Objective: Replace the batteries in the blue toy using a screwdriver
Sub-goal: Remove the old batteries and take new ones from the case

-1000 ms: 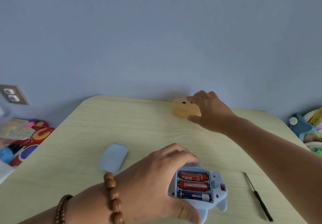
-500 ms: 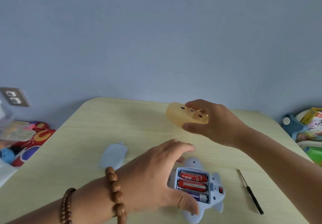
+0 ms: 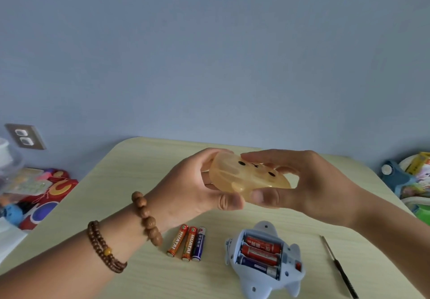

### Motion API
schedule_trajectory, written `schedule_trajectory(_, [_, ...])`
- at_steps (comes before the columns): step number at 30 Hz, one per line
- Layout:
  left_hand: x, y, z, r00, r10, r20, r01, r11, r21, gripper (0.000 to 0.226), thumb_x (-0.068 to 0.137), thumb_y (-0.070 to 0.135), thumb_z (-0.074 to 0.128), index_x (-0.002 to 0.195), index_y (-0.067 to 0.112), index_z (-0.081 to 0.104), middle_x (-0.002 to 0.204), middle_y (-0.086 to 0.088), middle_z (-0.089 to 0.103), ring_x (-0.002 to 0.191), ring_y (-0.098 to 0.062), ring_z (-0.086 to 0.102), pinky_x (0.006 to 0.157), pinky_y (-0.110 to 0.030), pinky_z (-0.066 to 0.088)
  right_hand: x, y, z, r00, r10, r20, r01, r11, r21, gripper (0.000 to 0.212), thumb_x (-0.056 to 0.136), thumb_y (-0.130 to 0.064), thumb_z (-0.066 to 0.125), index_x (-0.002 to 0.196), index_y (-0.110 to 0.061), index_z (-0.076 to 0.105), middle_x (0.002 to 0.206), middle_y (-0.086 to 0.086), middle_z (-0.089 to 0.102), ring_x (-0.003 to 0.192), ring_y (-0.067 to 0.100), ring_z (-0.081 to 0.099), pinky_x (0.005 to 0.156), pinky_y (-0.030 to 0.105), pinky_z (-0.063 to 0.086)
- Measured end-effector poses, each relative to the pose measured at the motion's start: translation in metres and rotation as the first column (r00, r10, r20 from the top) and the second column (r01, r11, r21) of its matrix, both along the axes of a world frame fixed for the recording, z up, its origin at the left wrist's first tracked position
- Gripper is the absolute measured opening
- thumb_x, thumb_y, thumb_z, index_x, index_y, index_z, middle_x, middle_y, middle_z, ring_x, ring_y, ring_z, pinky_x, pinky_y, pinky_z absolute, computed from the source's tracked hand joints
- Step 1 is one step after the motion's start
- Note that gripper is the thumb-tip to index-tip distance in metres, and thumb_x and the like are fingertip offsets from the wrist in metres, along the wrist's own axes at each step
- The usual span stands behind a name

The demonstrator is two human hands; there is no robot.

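The blue toy [image 3: 260, 277] lies upside down on the table, its battery bay uncovered with three batteries [image 3: 261, 253] inside. Three loose batteries [image 3: 187, 244] lie side by side to its left. A thin black screwdriver [image 3: 338, 266] lies on the table to the right. Above the table, my left hand [image 3: 188, 189] and my right hand [image 3: 309, 184] both hold a translucent orange case [image 3: 235, 177] with a small face drawn on it. The toy's battery cover is hidden behind my left forearm.
The pale wooden table [image 3: 144, 163] stands against a blue wall. Colourful toys [image 3: 44, 196] lie on the floor at the left, below a wall socket [image 3: 24, 137]. More toys and packets [image 3: 411, 180] are piled at the right edge.
My right hand picked the orange case up from the table's far side and brought it nearer. My left hand left the blue toy and took hold of the case. Three loose batteries came into view.
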State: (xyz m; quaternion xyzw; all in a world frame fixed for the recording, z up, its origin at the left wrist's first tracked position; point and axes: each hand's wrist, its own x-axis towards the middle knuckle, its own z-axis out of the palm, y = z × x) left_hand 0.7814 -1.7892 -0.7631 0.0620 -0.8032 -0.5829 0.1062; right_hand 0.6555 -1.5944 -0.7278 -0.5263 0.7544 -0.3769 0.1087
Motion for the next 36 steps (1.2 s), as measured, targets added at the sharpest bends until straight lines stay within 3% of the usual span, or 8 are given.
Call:
schedule_trajectory(8, [-0.006,0.004,-0.007,0.996,0.067,-0.058,-0.062,0.994,0.094,0.078,0.052,0.033,0.093,0.123,0.029,0.062,0.121,0.003,0.071,0.110,-0.017,0.070,0.097,-0.046,0.055,-0.010,-0.004,0.006,0.995,0.003,0.095,0.000,1.000,-0.024,0.043,0.070,-0.036,0.083,0.111,-0.043,0.072,0.097,-0.028,0.076,0.096,-0.007,0.071,0.082,0.002,0.048])
schedule_trajectory(12, [-0.007,0.006,-0.008,0.995,-0.003,-0.102,0.012,0.996,0.089,0.075,0.059,0.016,0.091,0.127,0.027,0.060,0.125,0.000,0.069,0.116,-0.021,0.067,0.100,-0.052,0.051,-0.017,-0.004,0.017,0.967,0.052,0.251,-0.036,0.997,-0.067,0.032,0.085,-0.038,0.075,0.115,-0.029,0.078,0.112,-0.011,0.080,0.106,0.005,0.074,0.095,0.022,0.057])
schedule_trajectory(17, [-0.010,0.001,-0.010,0.990,-0.052,-0.129,0.072,0.985,0.157,0.113,0.059,0.014,0.092,0.148,0.042,0.028,0.129,-0.002,0.067,0.120,-0.023,0.065,0.103,-0.054,0.048,-0.029,-0.013,0.022,0.955,-0.162,0.249,0.185,0.980,-0.071,0.044,0.086,-0.061,0.066,0.110,-0.027,0.077,0.103,0.000,0.081,0.083,0.021,0.080,0.078,0.039,0.063])
schedule_trajectory(20, [-0.014,0.003,-0.009,0.981,-0.065,-0.184,0.091,0.986,0.137,0.102,0.062,0.015,0.090,0.135,0.048,0.028,0.130,-0.005,0.067,0.119,-0.024,0.066,0.100,-0.052,0.050,-0.040,-0.028,0.014,0.887,-0.344,0.309,0.406,0.899,-0.165,0.036,0.091,-0.049,0.064,0.104,-0.016,0.069,0.095,0.003,0.080,0.064,0.025,0.079,0.054,0.035,0.062])
schedule_trajectory(25, [-0.022,0.005,-0.004,0.998,-0.002,-0.063,-0.017,0.955,-0.297,0.035,0.067,0.048,0.084,0.089,0.033,0.062,0.123,0.017,0.064,0.119,0.000,0.059,0.106,-0.034,0.049,-0.061,-0.051,-0.008,0.844,-0.461,0.275,0.507,0.853,-0.125,0.027,0.100,-0.038,0.061,0.095,-0.012,0.064,0.085,0.007,0.068,0.046,0.018,0.072,0.037,0.024,0.048])
schedule_trajectory(27, [-0.022,0.005,-0.005,0.999,0.046,-0.014,-0.047,0.896,-0.441,0.031,0.067,0.053,0.082,0.084,0.033,0.066,0.131,0.022,0.057,0.127,0.006,0.048,0.110,-0.032,0.043,-0.066,-0.058,-0.018,0.850,-0.478,0.221,0.503,0.861,-0.072,0.026,0.102,-0.039,0.057,0.091,-0.015,0.064,0.084,0.006,0.068,0.041,0.014,0.068,0.036,0.020,0.044])
schedule_trajectory(32, [-0.017,0.013,-0.010,0.992,0.110,0.068,-0.060,0.857,-0.511,0.021,0.070,0.051,0.082,0.084,0.038,0.074,0.158,0.008,0.035,0.148,-0.007,0.027,0.120,-0.032,0.022,-0.074,-0.068,-0.038,0.857,-0.490,0.159,0.494,0.869,0.011,0.027,0.102,-0.039,0.055,0.093,-0.015,0.064,0.082,0.004,0.066,0.038,0.010,0.058,0.036,0.017,0.042])
schedule_trajectory(36, [-0.016,0.006,-0.016,0.991,0.112,0.075,-0.052,0.830,-0.556,0.012,0.079,0.046,0.077,0.091,0.046,0.075,0.161,0.016,0.024,0.149,-0.006,0.019,0.117,-0.029,0.019,-0.082,-0.064,-0.051,0.827,-0.527,0.196,0.522,0.849,0.080,0.029,0.102,-0.040,0.055,0.091,-0.015,0.065,0.082,0.003,0.065,0.052,0.017,0.057,0.036,0.016,0.042])
